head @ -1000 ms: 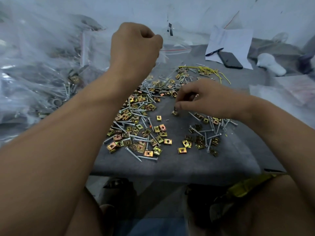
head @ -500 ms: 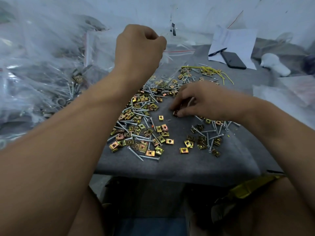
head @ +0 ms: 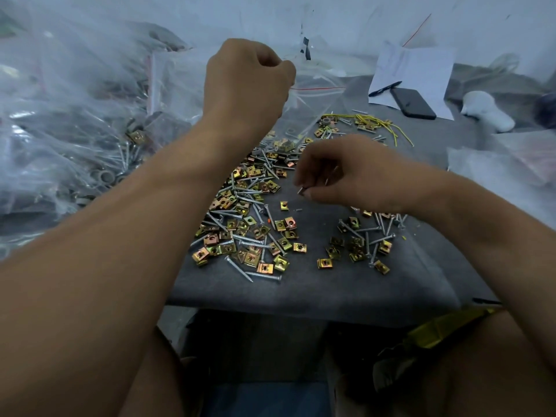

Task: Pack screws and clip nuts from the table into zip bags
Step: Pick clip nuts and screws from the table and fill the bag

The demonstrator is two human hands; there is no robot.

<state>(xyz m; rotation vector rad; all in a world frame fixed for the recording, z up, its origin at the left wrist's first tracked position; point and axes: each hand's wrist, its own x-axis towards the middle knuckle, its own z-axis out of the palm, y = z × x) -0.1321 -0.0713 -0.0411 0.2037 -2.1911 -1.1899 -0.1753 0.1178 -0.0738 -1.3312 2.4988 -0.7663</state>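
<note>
Left hand [head: 245,82] grips a clear plastic zip bag [head: 313,100]. Right hand [head: 346,176] pinches silver screws [head: 301,190] above scattered brass-coloured clip nuts [head: 249,233].

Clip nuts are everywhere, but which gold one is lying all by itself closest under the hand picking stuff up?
The lone clip nut just below the right hand. It lies apart on bare grey cloth; the others lie in clusters.

The right hand's [head: 346,173] curled fingers [head: 310,176] hide most of what looks like a screw [head: 301,190].
</note>
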